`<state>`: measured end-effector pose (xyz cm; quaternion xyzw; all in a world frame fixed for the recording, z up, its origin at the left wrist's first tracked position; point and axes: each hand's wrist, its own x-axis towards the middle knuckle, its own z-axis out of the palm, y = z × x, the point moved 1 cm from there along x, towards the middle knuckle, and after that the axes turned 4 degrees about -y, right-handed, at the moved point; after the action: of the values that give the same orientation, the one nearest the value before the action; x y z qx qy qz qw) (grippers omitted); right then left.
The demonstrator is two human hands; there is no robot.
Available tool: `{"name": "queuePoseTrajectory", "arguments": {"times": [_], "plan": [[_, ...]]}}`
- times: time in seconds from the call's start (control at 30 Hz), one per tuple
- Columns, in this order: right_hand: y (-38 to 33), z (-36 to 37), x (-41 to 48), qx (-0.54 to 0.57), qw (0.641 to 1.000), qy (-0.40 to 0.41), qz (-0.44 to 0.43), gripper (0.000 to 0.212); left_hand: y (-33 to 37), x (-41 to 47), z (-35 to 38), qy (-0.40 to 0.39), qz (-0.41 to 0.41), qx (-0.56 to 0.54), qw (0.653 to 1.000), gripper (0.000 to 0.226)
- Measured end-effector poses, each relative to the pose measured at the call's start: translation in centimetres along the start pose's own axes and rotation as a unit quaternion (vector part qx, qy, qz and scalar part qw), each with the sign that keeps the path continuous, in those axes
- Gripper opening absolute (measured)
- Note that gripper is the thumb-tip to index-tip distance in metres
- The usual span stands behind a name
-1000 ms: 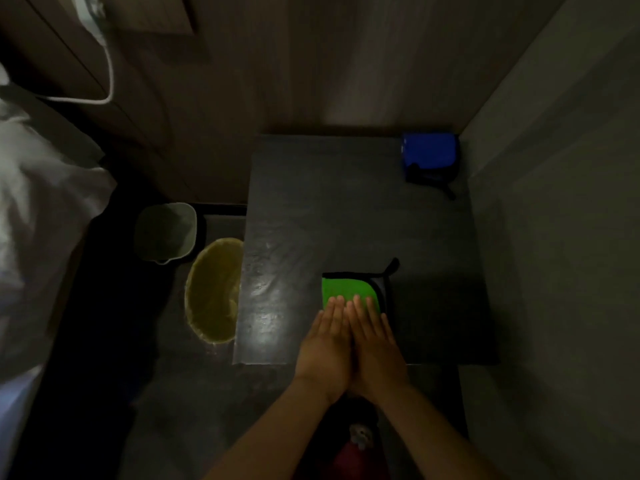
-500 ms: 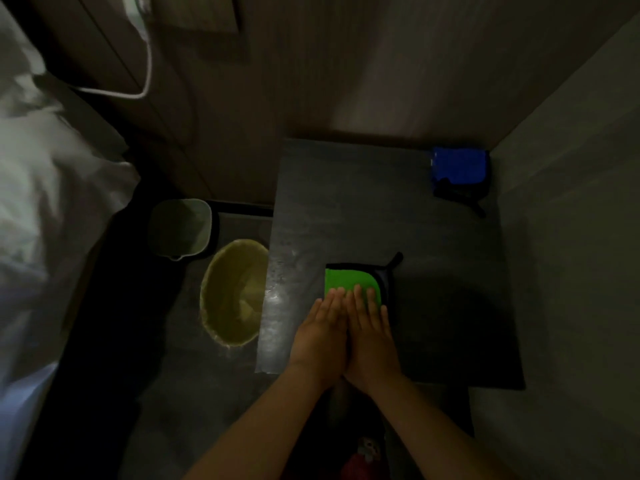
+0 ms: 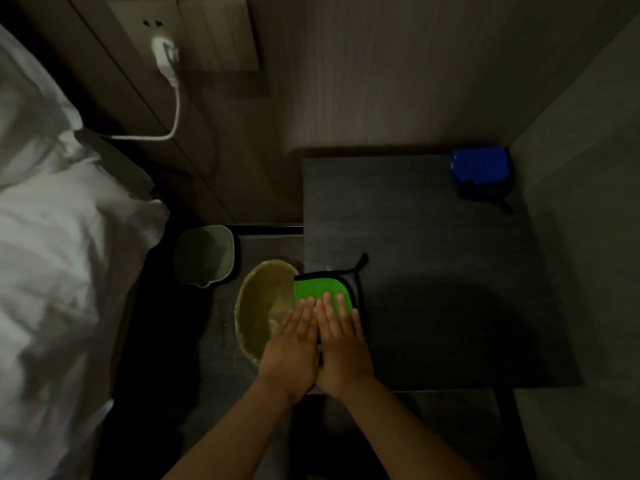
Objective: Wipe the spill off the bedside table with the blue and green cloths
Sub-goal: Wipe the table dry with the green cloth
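Observation:
The green cloth (image 3: pixel 318 287), edged in black with a small loop, lies flat at the left edge of the dark bedside table (image 3: pixel 433 254). My left hand (image 3: pixel 292 348) and my right hand (image 3: pixel 341 341) lie side by side, palms down, fingers straight and pressed on the cloth's near part. My left hand partly overhangs the table's edge. The blue cloth (image 3: pixel 479 169) sits folded in the table's far right corner, away from both hands. In the dim light I make out no wet patch on the table.
A bin lined with a yellowish bag (image 3: pixel 259 306) stands on the floor right below the table's left edge. Behind it is a grey bin (image 3: pixel 204 254). White bedding (image 3: pixel 52 254) fills the left. A charger (image 3: pixel 164 55) with its cable hangs on the back wall.
Both hands have slid the green cloth leftward from the table's near middle to its left edge, above the lined bin. The blue cloth has stayed put.

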<state>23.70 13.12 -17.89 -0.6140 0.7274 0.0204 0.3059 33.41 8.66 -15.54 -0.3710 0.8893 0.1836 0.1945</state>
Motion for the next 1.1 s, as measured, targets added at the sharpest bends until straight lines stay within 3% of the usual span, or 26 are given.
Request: {"name": "queuePoseTrajectory", "arguments": {"times": [0.27, 0.5, 0.77, 1.1], "plan": [[1.7, -1.2, -0.7, 0.023, 0.999, 0.002, -0.031, 0.075, 1.7, 0.8, -0.1, -0.013, -0.019, -0.006, 1.0, 0.064], [7.0, -2.5, -0.7, -0.015, 1.0, -0.001, 0.012, 0.076, 6.3, 4.1, -1.7, 0.0, 0.013, -0.019, 1.0, 0.062], [14.6, -5.0, -0.7, -0.048, 0.995, 0.024, 0.079, 0.078, 12.2, 9.9, -3.1, -0.012, 0.058, 0.038, 0.998, 0.063], [9.8, -5.6, 3.4, -0.028, 0.998, 0.015, 0.053, 0.079, 5.8, 10.0, -3.0, 0.039, 0.03, -0.004, 0.999, 0.06]]}}
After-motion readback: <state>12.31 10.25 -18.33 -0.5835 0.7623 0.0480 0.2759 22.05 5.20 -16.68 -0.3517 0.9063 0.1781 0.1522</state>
